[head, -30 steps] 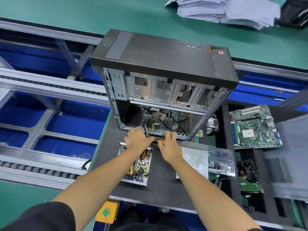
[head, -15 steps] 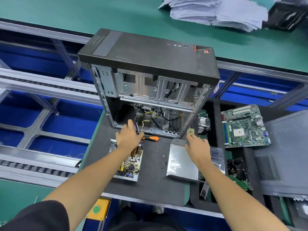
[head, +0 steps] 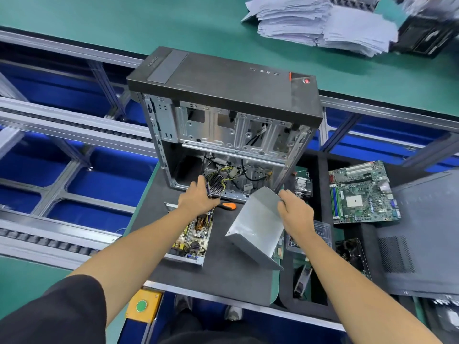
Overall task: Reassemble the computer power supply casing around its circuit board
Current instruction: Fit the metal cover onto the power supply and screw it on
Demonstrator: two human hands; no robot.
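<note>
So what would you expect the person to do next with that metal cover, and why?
Probably swing the metal cover left and lower it over the open circuit board. The right hand grips its top edge and holds it tilted off the mat, while the left hand holds the wires at the board's far end.

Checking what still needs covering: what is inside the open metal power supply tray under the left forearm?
The open metal tray holds a tan circuit board crowded with components. Its far end is hidden under the left hand.
</note>
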